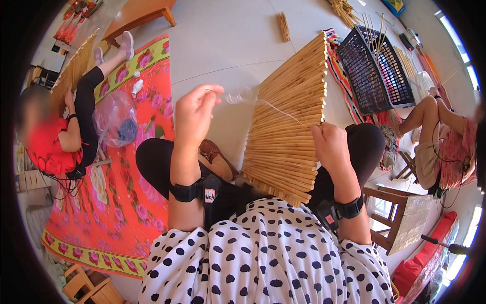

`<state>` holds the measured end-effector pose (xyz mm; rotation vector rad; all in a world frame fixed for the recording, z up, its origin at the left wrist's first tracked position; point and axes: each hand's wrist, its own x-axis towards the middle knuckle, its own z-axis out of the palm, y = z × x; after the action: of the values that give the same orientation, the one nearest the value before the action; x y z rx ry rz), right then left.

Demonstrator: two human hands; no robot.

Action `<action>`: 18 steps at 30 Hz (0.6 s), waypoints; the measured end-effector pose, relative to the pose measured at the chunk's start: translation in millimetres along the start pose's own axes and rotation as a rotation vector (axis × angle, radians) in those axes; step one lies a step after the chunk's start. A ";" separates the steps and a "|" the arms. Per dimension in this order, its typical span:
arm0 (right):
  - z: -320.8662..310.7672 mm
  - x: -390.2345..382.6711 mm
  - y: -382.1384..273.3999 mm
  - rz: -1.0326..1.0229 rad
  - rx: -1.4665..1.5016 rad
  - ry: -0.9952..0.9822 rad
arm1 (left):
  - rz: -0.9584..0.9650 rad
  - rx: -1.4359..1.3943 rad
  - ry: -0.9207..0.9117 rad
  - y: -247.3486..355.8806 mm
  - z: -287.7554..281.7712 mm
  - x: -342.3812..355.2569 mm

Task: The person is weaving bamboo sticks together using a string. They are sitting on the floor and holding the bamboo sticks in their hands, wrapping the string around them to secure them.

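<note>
A mat of straw-coloured reed stalks (283,121), laid side by side, slants across my knees with its cut ends along the right edge. My right hand (331,147) is closed on that right edge. Up and to the left of the mat, my left hand (196,112) is raised with its fingers pinched together. A thin pale thread (277,109) runs over the stalks from near my right hand toward the left one, curling loosely in the air just before the left fingers. Whether a needle is in that pinch is too small to tell.
A person in red (55,137) works on another mat at the left, by a red flowered cloth (126,202) with a plastic bag (116,119). A black crate (354,71) holds sticks at the upper right. Another person sits beyond it, near a wooden stool (400,218).
</note>
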<state>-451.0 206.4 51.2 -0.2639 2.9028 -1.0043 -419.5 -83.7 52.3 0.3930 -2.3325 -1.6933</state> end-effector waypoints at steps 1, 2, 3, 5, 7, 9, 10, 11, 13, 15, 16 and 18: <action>0.6 -0.2 1.9 0.000 0.020 -0.007 | 0.010 0.165 -0.066 -6.0 2.2 -0.5; 1.7 -0.1 4.2 0.000 0.034 -0.013 | 0.021 0.325 -0.133 -14.6 7.9 -0.4; 1.8 0.1 6.1 0.002 0.047 -0.016 | 0.032 0.484 -0.204 -19.4 15.7 -0.3; 1.2 -0.2 4.4 0.003 0.028 -0.011 | 0.181 0.363 -0.282 -17.7 44.7 -9.9; -1.8 0.1 1.2 0.014 0.021 -0.022 | 0.394 0.260 -0.330 -17.0 79.9 -19.9; -4.2 0.3 -2.3 0.035 0.025 -0.050 | 0.431 0.175 -0.345 -15.2 112.3 -29.3; -3.4 -0.1 -1.9 0.028 0.017 -0.043 | 0.446 0.206 -0.337 -16.4 124.9 -33.0; -2.8 -0.4 -1.0 0.023 0.009 -0.033 | 0.463 0.236 -0.331 -16.4 135.7 -35.4; -1.4 -0.9 0.6 0.028 -0.007 -0.021 | 0.475 0.298 -0.323 -17.6 146.4 -37.1; -1.7 -2.1 0.9 0.047 -0.018 -0.010 | 0.473 0.365 -0.318 -14.1 149.7 -37.0; -2.5 -2.1 0.9 0.040 -0.020 -0.010 | 0.477 0.326 -0.307 -13.6 150.3 -35.6; -2.9 -0.9 1.5 0.029 -0.023 -0.016 | 0.479 0.251 -0.290 -12.8 149.6 -29.2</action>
<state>-450.6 209.5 52.6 -0.2296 2.8965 -0.9610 -441.9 55.7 -6.3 -0.3747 -2.5728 -1.3012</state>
